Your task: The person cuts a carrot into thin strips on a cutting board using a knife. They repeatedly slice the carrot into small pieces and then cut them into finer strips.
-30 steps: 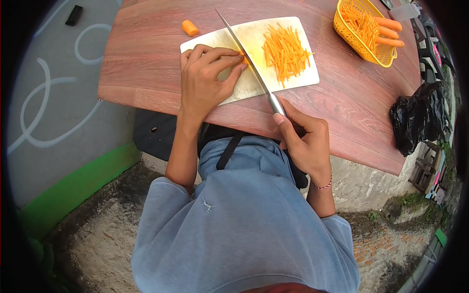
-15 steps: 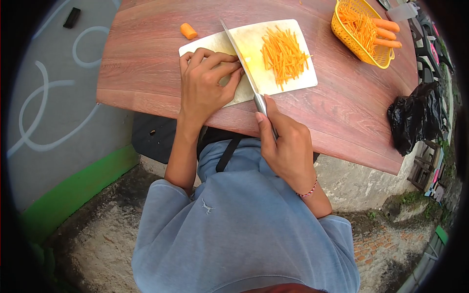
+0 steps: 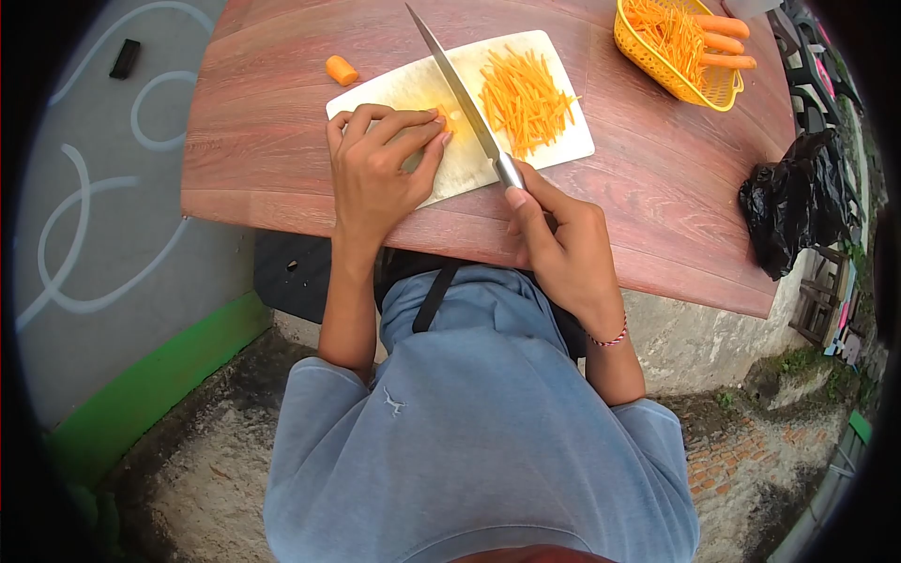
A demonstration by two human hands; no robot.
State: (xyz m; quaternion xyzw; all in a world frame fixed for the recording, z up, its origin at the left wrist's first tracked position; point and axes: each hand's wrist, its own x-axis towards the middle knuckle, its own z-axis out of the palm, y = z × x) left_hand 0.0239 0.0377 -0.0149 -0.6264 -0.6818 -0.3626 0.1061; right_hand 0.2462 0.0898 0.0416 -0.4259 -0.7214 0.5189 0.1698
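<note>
A white cutting board lies on the wooden table. My left hand rests over its left part, fingers bent and pressed together on a small piece of carrot, most of it hidden beneath the fingertips. My right hand is wrapped around the handle of a kitchen knife. The blade points away from me, between my left fingertips and a pile of carrot strips on the board's right half. Beyond the board's far left corner sits a carrot stub.
A yellow plastic basket with carrot strips and several whole carrots stands at the far right of the reddish table. A black plastic bag hangs by the right edge. A small black object lies on the grey surface at left.
The knife has moved right, away from my left fingertips, uncovering the carrot piece there. My right hand went right with it. The whole view has shifted slightly.
</note>
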